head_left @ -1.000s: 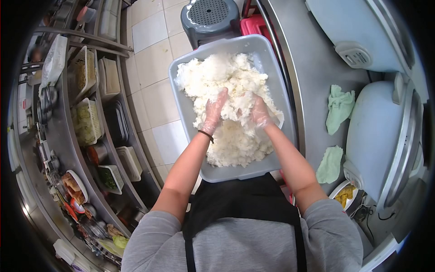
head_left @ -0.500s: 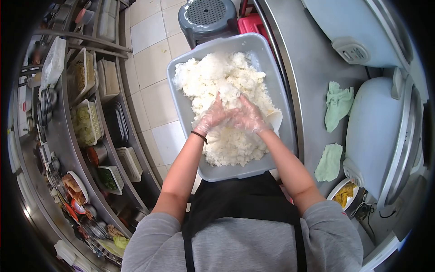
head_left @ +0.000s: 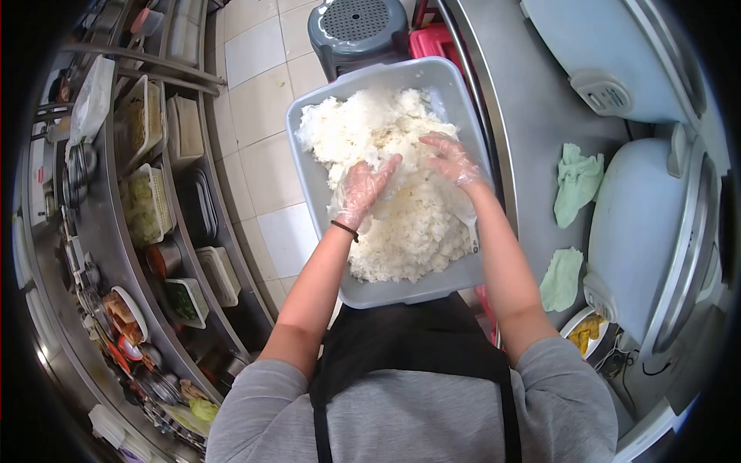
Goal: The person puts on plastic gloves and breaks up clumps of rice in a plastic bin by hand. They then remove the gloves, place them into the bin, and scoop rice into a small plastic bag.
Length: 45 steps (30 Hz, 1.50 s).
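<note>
A large grey tub [head_left: 310,202] holds a heap of white rice [head_left: 409,243]. Both hands wear clear plastic gloves. My left hand [head_left: 364,189] is over the left-middle part of the rice, fingers apart, with nothing held in it. Over the right side of the heap is my right hand [head_left: 454,160], its fingers spread and pointing left, also holding nothing. A white paddle-like utensil [head_left: 468,220] lies at the right edge of the rice, beneath my right wrist.
A grey stool [head_left: 356,29] and a red object [head_left: 434,45] stand beyond the tub. Right: a steel counter [head_left: 502,69], green cloths [head_left: 577,184] and large rice cookers [head_left: 641,224]. Left: shelves with food containers [head_left: 145,208].
My hands have moved apart; the right one went up and to the right, the left one slightly left. The utensil's handle now shows. Clumped rice is no longer between the hands.
</note>
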Available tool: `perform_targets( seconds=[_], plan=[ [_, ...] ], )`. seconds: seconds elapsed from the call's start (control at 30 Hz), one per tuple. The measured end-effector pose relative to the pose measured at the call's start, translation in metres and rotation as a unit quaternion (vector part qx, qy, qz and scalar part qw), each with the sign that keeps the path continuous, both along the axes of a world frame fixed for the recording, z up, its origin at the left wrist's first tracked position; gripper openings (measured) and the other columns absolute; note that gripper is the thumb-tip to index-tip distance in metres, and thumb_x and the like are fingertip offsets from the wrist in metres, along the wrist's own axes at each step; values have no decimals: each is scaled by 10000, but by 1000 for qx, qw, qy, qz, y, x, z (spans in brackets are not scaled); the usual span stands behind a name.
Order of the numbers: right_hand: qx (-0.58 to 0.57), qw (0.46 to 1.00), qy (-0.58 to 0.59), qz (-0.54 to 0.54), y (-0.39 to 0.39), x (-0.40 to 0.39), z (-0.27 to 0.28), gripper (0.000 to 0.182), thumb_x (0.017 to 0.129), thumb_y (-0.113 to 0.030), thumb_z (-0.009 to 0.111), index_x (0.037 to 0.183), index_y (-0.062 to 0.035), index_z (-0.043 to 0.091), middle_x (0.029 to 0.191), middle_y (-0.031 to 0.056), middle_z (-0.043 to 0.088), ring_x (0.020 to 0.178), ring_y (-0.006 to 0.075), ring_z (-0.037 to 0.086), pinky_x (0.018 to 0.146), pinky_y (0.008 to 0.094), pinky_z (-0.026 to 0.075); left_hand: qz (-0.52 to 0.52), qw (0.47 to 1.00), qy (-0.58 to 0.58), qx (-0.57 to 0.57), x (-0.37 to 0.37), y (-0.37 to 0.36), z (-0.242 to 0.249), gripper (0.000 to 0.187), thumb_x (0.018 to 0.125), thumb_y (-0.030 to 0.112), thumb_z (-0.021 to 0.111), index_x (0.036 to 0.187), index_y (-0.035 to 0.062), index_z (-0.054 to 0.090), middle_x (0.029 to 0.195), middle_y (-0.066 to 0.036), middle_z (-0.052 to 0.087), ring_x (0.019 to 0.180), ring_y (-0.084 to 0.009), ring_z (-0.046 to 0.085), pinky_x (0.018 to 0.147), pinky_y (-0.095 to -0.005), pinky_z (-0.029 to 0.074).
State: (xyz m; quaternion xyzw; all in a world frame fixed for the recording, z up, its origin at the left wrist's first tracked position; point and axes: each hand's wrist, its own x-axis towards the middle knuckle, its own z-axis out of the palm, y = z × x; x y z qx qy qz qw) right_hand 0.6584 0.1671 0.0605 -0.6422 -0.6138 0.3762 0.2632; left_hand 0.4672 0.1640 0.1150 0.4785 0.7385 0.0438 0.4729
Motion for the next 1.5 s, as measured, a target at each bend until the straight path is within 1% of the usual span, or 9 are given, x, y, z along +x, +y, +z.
perform_targets(
  seconds=[0.1,0.33,0.63,0.87,0.97,1.1,1.17,1.3,1.5],
  plan=[
    [-114,950,266,-116,10,0,6,164,682,1,605,833,-54,639,795,73,626,680,167,583,653,268,479,-132,980,-126,83,-14,-3,16,589,688,482,639,1032,11,558,971,-217,584,909,-313,568,791,-368,436],
    [-1,993,-102,-51,83,11,-29,255,618,-90,709,862,-74,639,858,107,623,770,179,591,747,271,468,-187,937,-123,267,-32,-11,18,579,728,432,625,1183,100,490,1155,-185,499,982,-312,532,864,-370,422],
    [-240,946,-216,-21,169,-25,-84,666,782,-552,425,1209,-41,447,1257,143,436,1168,309,400,967,360,319,165,940,-259,-151,-50,-23,-41,629,787,446,571,1153,-53,457,1009,-140,562,869,-213,568,717,-310,502],
    [-311,883,-128,328,162,-14,-135,529,793,-436,483,1222,-128,450,1303,129,386,1181,311,380,978,406,310,206,886,-388,-148,-32,-24,-88,821,735,589,542,1303,44,309,1264,-176,364,980,-301,499,754,-396,475],
    [-329,940,39,86,76,-43,-26,556,763,-367,594,1249,-172,409,1334,128,338,1194,295,359,1001,396,295,315,842,-411,-152,-18,-18,-88,762,730,571,568,1278,81,368,1318,-94,303,1027,-309,455,737,-381,481],
    [-276,934,194,121,29,-39,-51,663,704,-320,679,1274,-204,363,1349,133,304,1218,295,318,1023,401,266,380,803,-427,-168,-10,-15,-79,735,742,538,581,1281,82,374,1328,-84,314,1097,-275,422,784,-384,461],
    [-184,946,-35,264,15,-52,-7,699,685,-291,695,1286,-205,349,1349,122,306,1249,287,270,1022,400,269,273,836,-447,-163,-12,-21,-68,806,704,597,572,1292,88,358,1352,-115,289,1194,-248,343,884,-446,383],
    [-148,951,-54,265,-17,-57,17,697,663,-228,705,1277,-192,377,1321,86,360,1255,256,263,1023,389,271,148,885,-435,-78,-32,-34,-97,768,670,575,615,1169,5,490,1245,-128,447,1174,-206,390,935,-390,354],
    [-192,951,212,120,-36,-47,1,583,623,90,522,1155,-149,527,1201,51,494,1181,197,388,1001,337,315,51,853,-518,-35,-36,-30,-79,476,737,209,666,1092,-65,507,992,-121,607,950,-180,554,899,-255,378]
  ],
)
